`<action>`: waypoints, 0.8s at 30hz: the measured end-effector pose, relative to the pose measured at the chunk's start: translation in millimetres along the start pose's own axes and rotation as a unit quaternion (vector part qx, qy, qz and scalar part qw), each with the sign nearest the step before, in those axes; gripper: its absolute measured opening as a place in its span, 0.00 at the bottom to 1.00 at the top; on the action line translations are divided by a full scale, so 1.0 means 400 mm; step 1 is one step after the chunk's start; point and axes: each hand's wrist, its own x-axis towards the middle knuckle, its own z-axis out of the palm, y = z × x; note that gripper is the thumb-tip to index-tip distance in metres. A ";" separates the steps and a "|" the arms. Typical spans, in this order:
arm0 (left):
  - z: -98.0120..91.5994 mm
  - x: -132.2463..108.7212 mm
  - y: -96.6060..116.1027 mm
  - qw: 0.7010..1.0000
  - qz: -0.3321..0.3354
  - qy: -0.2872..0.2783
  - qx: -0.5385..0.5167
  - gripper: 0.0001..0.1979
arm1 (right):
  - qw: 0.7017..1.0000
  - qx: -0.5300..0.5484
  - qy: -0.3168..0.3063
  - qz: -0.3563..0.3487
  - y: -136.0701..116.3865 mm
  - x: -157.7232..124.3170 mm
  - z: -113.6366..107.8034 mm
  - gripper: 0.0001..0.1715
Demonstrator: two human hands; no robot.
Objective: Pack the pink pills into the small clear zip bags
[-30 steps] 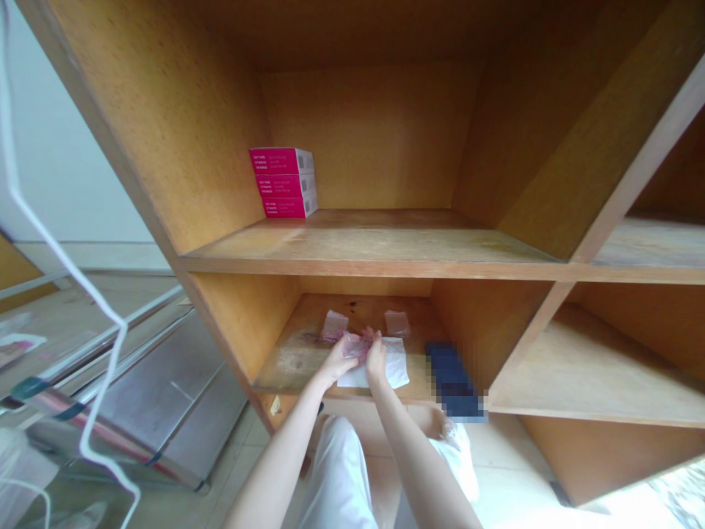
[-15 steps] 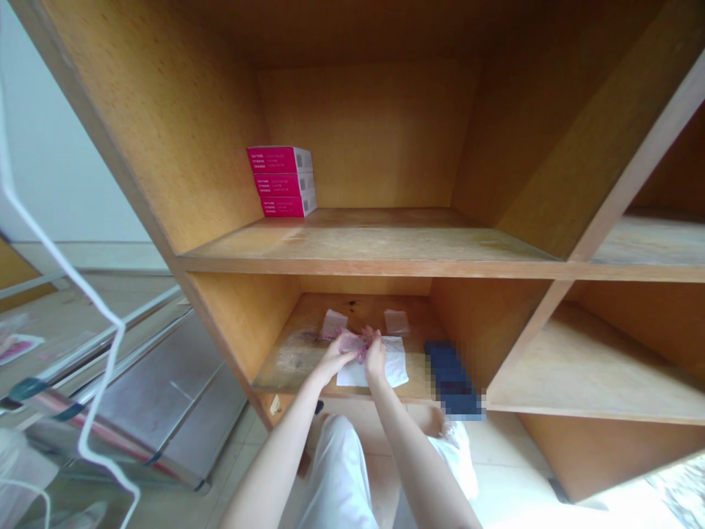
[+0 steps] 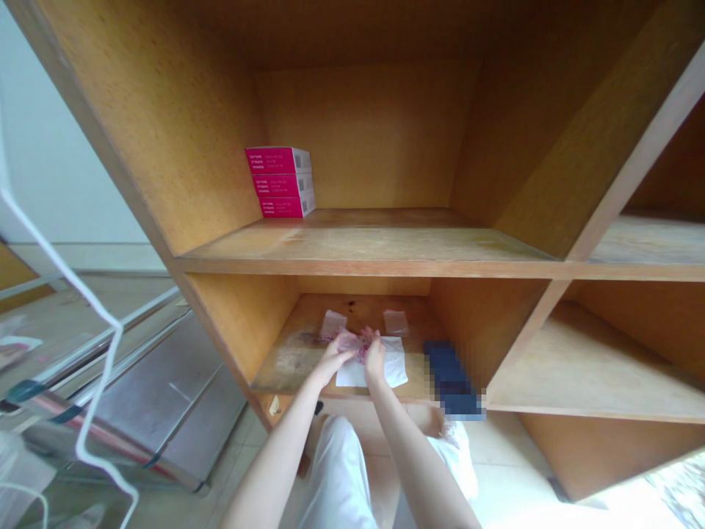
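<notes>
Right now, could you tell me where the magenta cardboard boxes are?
In the head view, the three stacked magenta boxes sit back left on the upper wooden shelf.

Bare left hand (image 3: pixel 335 360), bare right hand (image 3: pixel 375 360), loose white trousers (image 3: pixel 337 477).

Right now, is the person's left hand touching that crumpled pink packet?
Touching: the head view shows the left hand with its fingers resting on the crumpled pink packet, no gap between them.
</notes>
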 end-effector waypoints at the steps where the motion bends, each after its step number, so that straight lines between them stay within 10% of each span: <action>1: -0.001 0.000 -0.001 1.000 0.003 0.002 -0.004 0.14 | 1.000 0.000 -0.001 -0.001 -0.002 -0.001 0.000 0.34; 17: -0.018 -0.016 -0.030 0.954 -0.019 0.052 -0.294 0.17 | 0.999 -0.021 0.002 -0.045 -0.036 -0.027 0.005 0.32; 24: -0.021 -0.020 -0.017 0.946 -0.038 0.067 -0.315 0.18 | 0.972 -0.165 -0.009 -0.164 -0.091 -0.050 0.020 0.15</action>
